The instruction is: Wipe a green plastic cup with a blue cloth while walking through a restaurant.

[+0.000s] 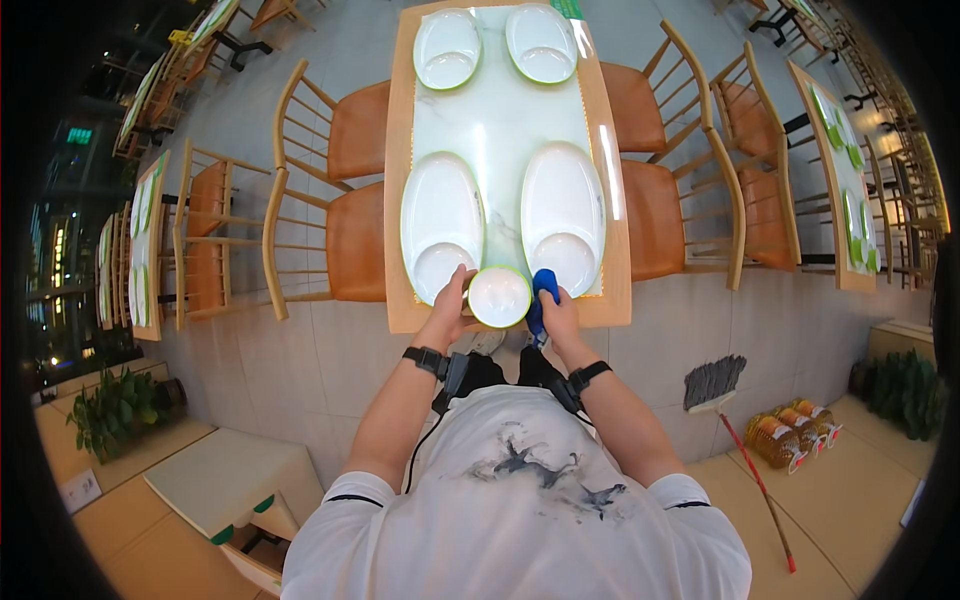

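My left hand [448,311] grips the side of a white bowl with a green rim [499,298], held at the near edge of the table [510,321]. My right hand [559,311] is closed on a blue cloth [546,285], just right of the bowl. Beyond my hands lie two white oval divided plates with green rims, one on the left [444,210] and one on the right [562,195]. At the far end are two more such plates, left [448,45] and right [541,41]. The undersides of my fingers are hidden.
Wooden chairs with orange-brown seats flank the table on the left [358,244] and right [654,217]. Behind me to the right are a broom [712,382] and several bottles of yellow liquid [784,435]. A pale cabinet [232,472] and a leafy plant [120,409] stand at left.
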`<action>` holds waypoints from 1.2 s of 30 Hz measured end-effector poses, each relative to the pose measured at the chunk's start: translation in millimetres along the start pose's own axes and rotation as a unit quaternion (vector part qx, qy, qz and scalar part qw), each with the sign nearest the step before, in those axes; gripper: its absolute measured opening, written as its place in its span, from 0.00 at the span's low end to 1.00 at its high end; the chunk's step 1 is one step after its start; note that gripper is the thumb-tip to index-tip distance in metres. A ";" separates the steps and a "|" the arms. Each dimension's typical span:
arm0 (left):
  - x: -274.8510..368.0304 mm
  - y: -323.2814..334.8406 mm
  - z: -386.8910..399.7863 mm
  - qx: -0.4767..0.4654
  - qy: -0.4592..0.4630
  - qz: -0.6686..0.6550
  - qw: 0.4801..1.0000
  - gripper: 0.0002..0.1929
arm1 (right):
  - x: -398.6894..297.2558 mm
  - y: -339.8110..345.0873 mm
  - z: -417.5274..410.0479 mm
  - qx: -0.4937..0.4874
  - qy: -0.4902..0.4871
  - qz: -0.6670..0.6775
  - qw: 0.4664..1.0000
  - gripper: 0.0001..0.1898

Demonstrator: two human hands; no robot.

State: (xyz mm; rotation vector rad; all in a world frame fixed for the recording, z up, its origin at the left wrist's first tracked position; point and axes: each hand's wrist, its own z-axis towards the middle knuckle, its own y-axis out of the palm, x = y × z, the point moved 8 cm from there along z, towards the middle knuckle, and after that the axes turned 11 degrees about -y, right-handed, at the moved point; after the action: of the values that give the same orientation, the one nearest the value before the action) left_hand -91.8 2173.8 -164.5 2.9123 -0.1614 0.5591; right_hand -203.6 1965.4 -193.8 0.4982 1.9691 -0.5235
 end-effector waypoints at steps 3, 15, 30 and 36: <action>9.9 -9.1 -30.1 0.057 0.184 0.089 0.977 0.24 | -9.4 -27.5 -12.7 -0.029 0.026 0.040 0.998 0.15; 30.4 14.1 -77.8 0.279 0.303 0.453 0.791 0.15 | -17.7 -124.2 -18.2 -0.021 0.004 0.162 0.987 0.14; 49.6 14.3 -91.7 0.148 0.283 0.413 0.853 0.18 | -19.3 -159.7 -27.3 0.073 -0.015 0.210 0.975 0.15; 37.9 9.1 -107.7 -0.031 0.159 0.194 0.968 0.24 | -31.3 -155.3 -35.9 0.104 -0.017 0.217 0.970 0.15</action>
State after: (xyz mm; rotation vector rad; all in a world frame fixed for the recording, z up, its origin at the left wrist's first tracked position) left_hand -96.5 2182.3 -50.3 2.6894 -0.6971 1.0489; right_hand -302.0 1854.1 -128.1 1.0172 1.7086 -0.4545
